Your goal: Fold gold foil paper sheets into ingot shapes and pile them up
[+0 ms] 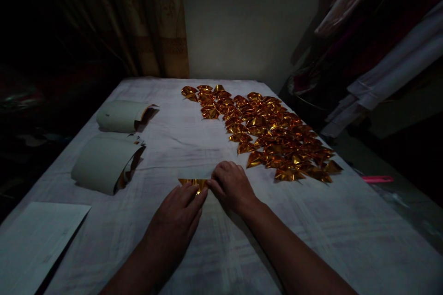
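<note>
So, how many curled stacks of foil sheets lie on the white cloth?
2. The nearer curled stack lies left of the left hand; the farther curled stack lies just behind it. None seems hidden.

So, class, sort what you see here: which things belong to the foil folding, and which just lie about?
In use: gold foil piece, pressed by left hand and right hand; folded gold pieces; curled foil sheets.
Lying about: flat sheet; pink object; hanging clothes.

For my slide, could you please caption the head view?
Left hand and right hand press gold foil piece on white cloth beside folded pieces.
</note>
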`<control>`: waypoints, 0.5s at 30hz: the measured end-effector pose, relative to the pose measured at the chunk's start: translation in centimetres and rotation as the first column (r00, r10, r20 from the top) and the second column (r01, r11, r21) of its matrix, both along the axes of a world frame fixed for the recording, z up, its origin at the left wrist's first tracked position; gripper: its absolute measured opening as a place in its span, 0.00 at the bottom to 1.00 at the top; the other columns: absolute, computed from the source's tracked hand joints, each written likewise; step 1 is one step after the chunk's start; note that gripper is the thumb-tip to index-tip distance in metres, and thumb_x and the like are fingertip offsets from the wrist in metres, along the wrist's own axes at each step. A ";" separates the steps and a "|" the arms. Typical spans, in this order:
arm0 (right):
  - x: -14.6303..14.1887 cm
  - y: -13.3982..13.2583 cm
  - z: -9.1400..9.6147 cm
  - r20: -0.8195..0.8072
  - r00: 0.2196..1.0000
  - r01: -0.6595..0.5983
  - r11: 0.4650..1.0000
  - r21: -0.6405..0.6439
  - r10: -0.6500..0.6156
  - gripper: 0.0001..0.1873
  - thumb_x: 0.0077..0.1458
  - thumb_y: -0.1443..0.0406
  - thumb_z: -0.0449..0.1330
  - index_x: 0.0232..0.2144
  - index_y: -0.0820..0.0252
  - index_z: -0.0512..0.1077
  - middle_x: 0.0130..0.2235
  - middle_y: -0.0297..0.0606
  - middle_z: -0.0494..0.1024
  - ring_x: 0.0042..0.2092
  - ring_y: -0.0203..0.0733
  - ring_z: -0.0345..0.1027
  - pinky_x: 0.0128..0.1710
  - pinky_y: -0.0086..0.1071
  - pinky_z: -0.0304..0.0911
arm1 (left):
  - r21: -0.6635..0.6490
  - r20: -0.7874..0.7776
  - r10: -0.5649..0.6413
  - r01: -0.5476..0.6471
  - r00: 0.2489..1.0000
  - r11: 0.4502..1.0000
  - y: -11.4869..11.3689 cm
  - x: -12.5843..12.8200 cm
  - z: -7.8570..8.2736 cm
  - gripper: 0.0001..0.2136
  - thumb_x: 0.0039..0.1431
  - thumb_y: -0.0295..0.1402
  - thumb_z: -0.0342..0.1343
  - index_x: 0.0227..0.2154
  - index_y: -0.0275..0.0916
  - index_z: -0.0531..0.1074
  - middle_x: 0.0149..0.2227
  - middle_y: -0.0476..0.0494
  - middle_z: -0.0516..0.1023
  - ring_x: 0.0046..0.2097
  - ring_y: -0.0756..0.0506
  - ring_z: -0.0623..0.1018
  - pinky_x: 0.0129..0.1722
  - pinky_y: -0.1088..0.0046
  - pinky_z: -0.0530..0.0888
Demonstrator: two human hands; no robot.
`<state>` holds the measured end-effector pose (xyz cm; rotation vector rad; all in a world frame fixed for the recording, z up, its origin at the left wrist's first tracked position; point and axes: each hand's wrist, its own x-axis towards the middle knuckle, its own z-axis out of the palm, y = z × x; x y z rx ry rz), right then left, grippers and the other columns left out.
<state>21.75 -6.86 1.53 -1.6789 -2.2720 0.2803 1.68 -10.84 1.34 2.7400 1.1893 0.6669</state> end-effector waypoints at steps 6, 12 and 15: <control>-0.1 0.1 -0.2 0.020 1.000 0.018 1.000 0.018 -0.018 0.08 0.62 0.60 0.64 0.33 0.57 0.73 0.38 0.38 0.74 0.42 0.44 0.65 0.41 0.36 0.53 | 0.027 -0.006 0.008 -0.008 1.000 1.000 -0.1 0.1 -0.3 0.18 0.69 0.29 0.48 0.59 0.40 0.68 0.54 0.38 0.76 0.54 0.39 0.76 0.53 0.52 0.77; -0.2 0.0 -0.6 0.005 1.000 0.024 0.997 0.067 -0.024 0.07 0.62 0.60 0.63 0.33 0.56 0.73 0.38 0.38 0.73 0.42 0.44 0.64 0.41 0.36 0.53 | 0.017 -0.023 0.005 -0.005 1.000 1.000 0.0 0.2 -0.4 0.18 0.68 0.27 0.49 0.58 0.39 0.68 0.54 0.38 0.76 0.54 0.39 0.76 0.53 0.53 0.77; -0.4 -0.1 -0.6 0.021 0.999 0.038 0.997 0.074 -0.039 0.08 0.63 0.60 0.62 0.33 0.56 0.73 0.38 0.39 0.74 0.42 0.45 0.64 0.41 0.36 0.52 | 0.029 -0.029 0.012 -0.012 0.999 1.000 -0.1 0.3 -0.4 0.18 0.67 0.27 0.49 0.58 0.38 0.69 0.53 0.37 0.76 0.54 0.39 0.76 0.53 0.52 0.77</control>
